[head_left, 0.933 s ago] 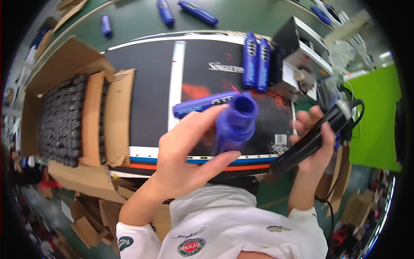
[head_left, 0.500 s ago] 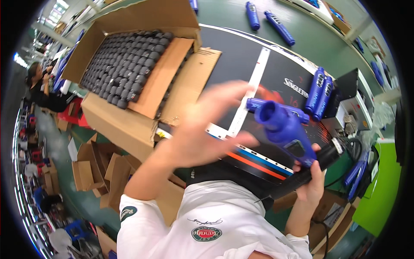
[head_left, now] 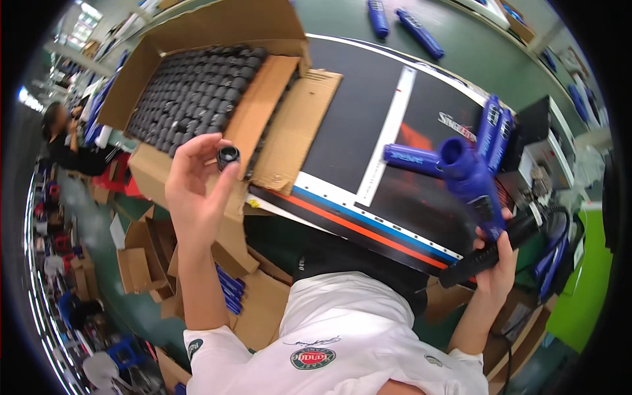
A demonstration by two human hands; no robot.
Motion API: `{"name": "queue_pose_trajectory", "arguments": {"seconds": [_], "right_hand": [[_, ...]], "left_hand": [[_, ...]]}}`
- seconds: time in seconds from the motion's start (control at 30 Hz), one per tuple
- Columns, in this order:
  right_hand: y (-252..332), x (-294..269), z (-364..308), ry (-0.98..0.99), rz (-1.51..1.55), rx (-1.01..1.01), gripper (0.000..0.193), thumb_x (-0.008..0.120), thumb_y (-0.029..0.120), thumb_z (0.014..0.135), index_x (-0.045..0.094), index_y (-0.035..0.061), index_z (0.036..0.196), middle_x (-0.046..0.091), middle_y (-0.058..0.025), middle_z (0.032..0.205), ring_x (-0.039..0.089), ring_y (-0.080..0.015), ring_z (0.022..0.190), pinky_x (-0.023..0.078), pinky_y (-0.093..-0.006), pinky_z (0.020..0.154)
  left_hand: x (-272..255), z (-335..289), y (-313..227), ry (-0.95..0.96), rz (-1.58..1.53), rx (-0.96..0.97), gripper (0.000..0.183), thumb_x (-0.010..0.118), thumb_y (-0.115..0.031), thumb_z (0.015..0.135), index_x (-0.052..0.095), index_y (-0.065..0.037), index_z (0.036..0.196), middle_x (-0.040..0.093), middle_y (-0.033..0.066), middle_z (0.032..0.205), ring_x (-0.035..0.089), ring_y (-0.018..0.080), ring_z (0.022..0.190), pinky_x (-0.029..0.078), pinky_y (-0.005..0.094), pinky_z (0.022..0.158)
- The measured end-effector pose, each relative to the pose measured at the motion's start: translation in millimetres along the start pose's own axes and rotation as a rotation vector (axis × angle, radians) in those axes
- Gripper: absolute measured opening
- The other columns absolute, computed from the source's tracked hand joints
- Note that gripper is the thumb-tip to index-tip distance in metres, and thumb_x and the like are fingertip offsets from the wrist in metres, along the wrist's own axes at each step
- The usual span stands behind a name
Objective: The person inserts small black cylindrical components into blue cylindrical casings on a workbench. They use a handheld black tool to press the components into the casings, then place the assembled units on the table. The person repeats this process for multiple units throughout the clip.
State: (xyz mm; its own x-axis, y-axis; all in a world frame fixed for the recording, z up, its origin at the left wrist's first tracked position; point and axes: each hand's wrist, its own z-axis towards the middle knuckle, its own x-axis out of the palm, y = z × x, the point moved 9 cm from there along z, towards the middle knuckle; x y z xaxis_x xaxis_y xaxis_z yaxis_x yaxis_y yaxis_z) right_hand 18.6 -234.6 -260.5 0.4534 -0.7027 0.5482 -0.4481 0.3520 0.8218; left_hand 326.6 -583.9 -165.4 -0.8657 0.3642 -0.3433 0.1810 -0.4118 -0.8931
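Observation:
My left hand (head_left: 195,187) is raised beside the open cardboard box (head_left: 289,135), pinching a small black ring-shaped cap (head_left: 228,155) between thumb and fingers. Many similar dark round pieces (head_left: 191,99) stand in rows in that box. In my right hand (head_left: 498,271) are a blue tubular housing (head_left: 471,187), its open round end up, and a black electric screwdriver (head_left: 471,264) lying across below it. Behind the held housing, another blue housing (head_left: 411,158) lies on the black mat (head_left: 342,141). Two more blue housings (head_left: 488,131) lie side by side farther right.
A white ruler-like strip (head_left: 387,135) crosses the mat. At right stands a black-and-white device (head_left: 548,155) with cables. Blue housings (head_left: 420,33) lie on the green surface beyond. Cardboard boxes (head_left: 141,257) sit at lower left; a person (head_left: 72,141) sits far left.
My left hand has moved left from above the mat to the box and now pinches a black cap. My right hand has shifted slightly right with the housing and screwdriver.

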Motion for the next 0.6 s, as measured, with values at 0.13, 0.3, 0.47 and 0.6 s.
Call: {"name": "queue_pose_trajectory", "arguments": {"seconds": [0.13, 0.3, 0.47, 0.6], "right_hand": [[14.0, 9.1, -2.6, 0.018, -0.061, -0.048, 0.044, 0.067, 0.005, 0.087, 0.046, 0.0056, 0.125, 0.057, -0.0175, 0.120, 0.059, -0.0180, 0.086, 0.051, -0.0286, 0.075], [35.4, -7.6, -11.8, -0.059, -0.155, -0.086, 0.043, 0.069, 0.005, 0.083, 0.047, 0.0047, 0.121, 0.061, -0.0187, 0.116, 0.057, -0.0157, 0.078, 0.049, -0.0279, 0.072], [49.4, -30.0, -24.5, -0.118, -0.188, -0.133, 0.043, 0.071, 0.005, 0.082, 0.049, 0.0049, 0.119, 0.061, -0.0189, 0.117, 0.055, -0.0147, 0.077, 0.048, -0.0277, 0.071], [55.7, -34.9, -27.5, -0.122, -0.239, -0.168, 0.044, 0.072, 0.005, 0.081, 0.049, 0.0053, 0.119, 0.061, -0.0190, 0.118, 0.054, -0.0139, 0.076, 0.047, -0.0270, 0.071]], "left_hand": [[81.6, -13.9, -30.5, 0.276, -0.412, 0.088, 0.056, 0.065, 0.013, 0.082, 0.049, 0.008, 0.135, 0.059, 0.0141, 0.115, 0.060, 0.0213, 0.106, 0.050, 0.0299, 0.090], [151.1, -28.6, -49.1, 0.492, -0.610, 0.095, 0.043, 0.061, 0.012, 0.086, 0.050, 0.009, 0.127, 0.057, 0.0182, 0.118, 0.063, 0.0232, 0.106, 0.056, 0.0338, 0.092], [183.5, -29.8, -86.4, 0.622, -0.362, 0.342, 0.055, 0.066, 0.017, 0.078, 0.055, 0.007, 0.131, 0.056, 0.0177, 0.119, 0.063, 0.0205, 0.101, 0.054, 0.0270, 0.084], [198.7, -35.0, -81.1, 0.637, -0.614, 0.086, 0.048, 0.070, 0.016, 0.076, 0.059, 0.007, 0.122, 0.062, 0.0160, 0.114, 0.064, 0.0180, 0.099, 0.056, 0.0283, 0.084]]}}
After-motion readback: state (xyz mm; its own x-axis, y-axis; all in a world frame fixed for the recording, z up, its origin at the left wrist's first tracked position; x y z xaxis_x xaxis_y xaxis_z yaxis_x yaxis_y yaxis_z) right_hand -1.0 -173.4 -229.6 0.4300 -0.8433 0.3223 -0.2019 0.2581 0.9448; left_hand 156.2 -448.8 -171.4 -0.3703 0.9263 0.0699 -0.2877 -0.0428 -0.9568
